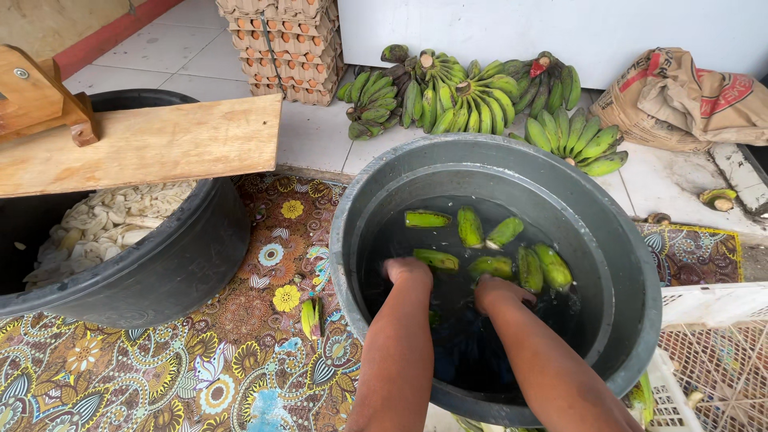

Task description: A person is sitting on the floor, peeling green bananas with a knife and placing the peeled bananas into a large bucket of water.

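Both hands are plunged in dark water inside a grey tub [632, 264]; the left hand [408, 270] and right hand [498, 290] have their fingers under the surface, so I cannot tell what they clutch. Green bananas [512, 260] float just beyond the knuckles. Farther off lie banana bunches [472, 96], stacked egg trays [284, 44] and a crumpled brown sack with red print [688, 96]. Left of the hands, a black tub [160, 272] holds pale slices [104, 224].

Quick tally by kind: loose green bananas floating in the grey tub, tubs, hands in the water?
Green bananas floating in the grey tub: 7
Tubs, counting the black tub: 2
Hands in water, left hand and right hand: 2
Total: 11
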